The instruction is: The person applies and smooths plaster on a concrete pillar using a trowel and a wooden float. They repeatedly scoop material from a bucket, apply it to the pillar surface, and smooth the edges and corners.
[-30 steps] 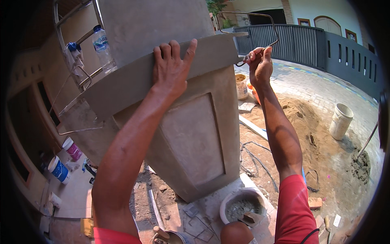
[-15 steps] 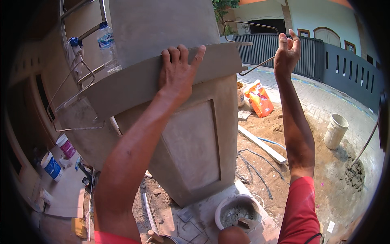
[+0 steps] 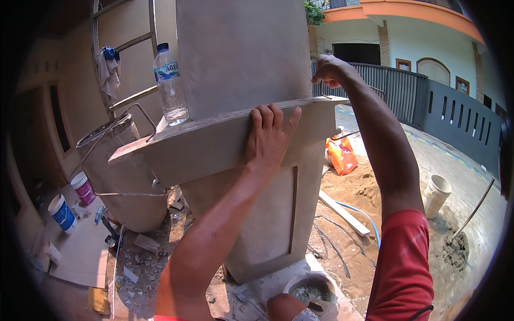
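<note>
Where the pillar (image 3: 241, 59) is crossed by the grey board (image 3: 198, 155), the left hand (image 3: 269, 138) is laid unclenched against the board's face, fingertips over its upper edge. The right hand (image 3: 334, 70) is curled beside the pillar's right side, near a bent metal rod (image 3: 345, 136); whether the rod is gripped cannot be told. The board is judged stiff and fairly heavy; hold is best taken at both long edges.

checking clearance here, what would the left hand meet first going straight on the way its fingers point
Probably the grey upper column, which rises behind the board that the left hand touches; the gap's depth is unclear.
</note>
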Demonstrator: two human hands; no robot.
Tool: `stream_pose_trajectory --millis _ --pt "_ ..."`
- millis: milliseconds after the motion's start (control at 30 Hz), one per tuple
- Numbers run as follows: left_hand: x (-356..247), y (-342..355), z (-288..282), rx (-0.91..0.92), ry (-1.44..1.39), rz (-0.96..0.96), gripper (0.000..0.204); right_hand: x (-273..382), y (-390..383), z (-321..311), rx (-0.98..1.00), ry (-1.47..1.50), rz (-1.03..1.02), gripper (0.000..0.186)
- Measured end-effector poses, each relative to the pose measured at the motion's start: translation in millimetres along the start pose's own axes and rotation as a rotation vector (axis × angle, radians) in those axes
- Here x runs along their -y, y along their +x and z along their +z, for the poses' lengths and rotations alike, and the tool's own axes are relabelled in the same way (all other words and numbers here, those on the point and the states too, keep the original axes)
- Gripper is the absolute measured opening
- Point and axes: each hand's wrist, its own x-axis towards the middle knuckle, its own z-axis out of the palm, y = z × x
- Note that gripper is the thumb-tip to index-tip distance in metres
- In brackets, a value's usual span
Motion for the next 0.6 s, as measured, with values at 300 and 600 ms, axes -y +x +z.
stream_pose_trajectory --millis 300,600 --pt "-2.2 0.5 -2.4 0.044 0.018 -0.005 0.062 -9.2 22.6 12.1 -0.017 -0.310 -0.178 0.045" --pt "-1.3 0.4 -8.0 0.050 0.029 0.008 0.076 -24.6 11.1 14.3 -0.095 -0.193 -0.273 0.028"
